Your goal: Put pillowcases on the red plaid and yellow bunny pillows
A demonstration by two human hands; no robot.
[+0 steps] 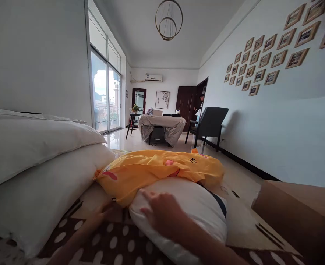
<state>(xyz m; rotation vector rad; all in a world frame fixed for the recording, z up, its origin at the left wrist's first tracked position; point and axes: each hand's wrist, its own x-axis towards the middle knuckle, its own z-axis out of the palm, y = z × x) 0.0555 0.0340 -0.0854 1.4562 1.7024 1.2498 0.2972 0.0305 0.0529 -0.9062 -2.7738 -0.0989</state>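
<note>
A white pillow (195, 206) lies in front of me, half covered by a yellow printed pillowcase (156, 167). My right hand (162, 213) rests flat on the near end of the pillow, fingers spread. My left hand (100, 217) reaches low along the brown dotted sheet (109, 246) to the edge of the yellow pillowcase; its fingers are partly hidden under the cloth, so whether they grip it is unclear.
Two stacked white pillows (35, 162) lie at the left. A brown cardboard box (297, 213) stands at the right. Farther off are a covered table (162, 127), a dark armchair (210, 123), glass doors at left, and a person (200, 105) by the far doorway.
</note>
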